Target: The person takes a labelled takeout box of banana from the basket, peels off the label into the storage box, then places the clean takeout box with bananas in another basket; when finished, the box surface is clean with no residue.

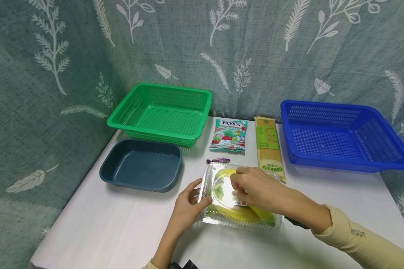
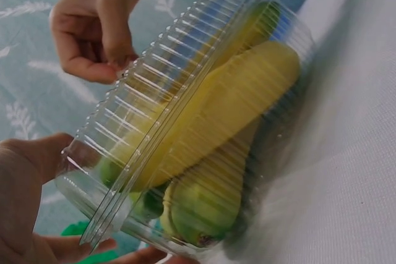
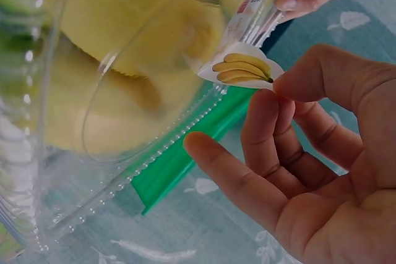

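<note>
A clear plastic clamshell box [image 1: 205, 218] with yellow bananas [image 2: 213, 109] inside lies on the table in front of me. My left hand [image 1: 188, 207] grips its left edge, thumb on the lid and fingers around the side. Over the lid, my right hand [image 1: 256, 186] pinches a white sticker [image 3: 241, 69] with a banana picture between thumb and fingertips. In the right wrist view the sticker's pinched end stands up from the plastic, while its far end meets the lid. A small printed label [image 1: 239, 203] sits on the lid beside it.
Behind the box lie a purple-wrapped candy [image 1: 218, 160], a candy bag [image 1: 229, 135] and a noodle packet [image 1: 268, 144]. A dark blue tub [image 1: 141, 168] and a green basket [image 1: 159, 119] stand left; a blue basket [image 1: 330, 138] stands right. Patterned cloth [image 1: 188, 48] hangs behind.
</note>
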Available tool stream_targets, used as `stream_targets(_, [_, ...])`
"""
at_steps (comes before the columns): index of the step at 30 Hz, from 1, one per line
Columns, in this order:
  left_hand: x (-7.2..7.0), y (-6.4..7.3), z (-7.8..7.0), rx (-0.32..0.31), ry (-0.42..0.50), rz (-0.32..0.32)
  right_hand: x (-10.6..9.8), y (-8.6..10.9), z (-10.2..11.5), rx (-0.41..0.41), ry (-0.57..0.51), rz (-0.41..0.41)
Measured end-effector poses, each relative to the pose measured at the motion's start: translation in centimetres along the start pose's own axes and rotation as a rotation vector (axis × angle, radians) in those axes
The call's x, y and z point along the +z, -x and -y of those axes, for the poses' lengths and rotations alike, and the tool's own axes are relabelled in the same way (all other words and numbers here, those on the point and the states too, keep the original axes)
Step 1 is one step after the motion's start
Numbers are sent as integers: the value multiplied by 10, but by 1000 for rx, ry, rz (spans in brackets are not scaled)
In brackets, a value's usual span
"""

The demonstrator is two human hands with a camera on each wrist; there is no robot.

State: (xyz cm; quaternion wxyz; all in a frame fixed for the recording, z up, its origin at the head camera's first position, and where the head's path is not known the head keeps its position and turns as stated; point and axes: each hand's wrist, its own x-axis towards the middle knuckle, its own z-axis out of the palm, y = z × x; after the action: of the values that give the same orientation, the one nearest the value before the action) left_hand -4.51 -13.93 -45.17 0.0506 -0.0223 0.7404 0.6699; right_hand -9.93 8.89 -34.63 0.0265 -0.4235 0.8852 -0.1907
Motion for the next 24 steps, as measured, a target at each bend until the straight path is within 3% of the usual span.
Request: stream_targets(24, [4,5,-3,6,-27,-37,-10,4,16,4,56,30])
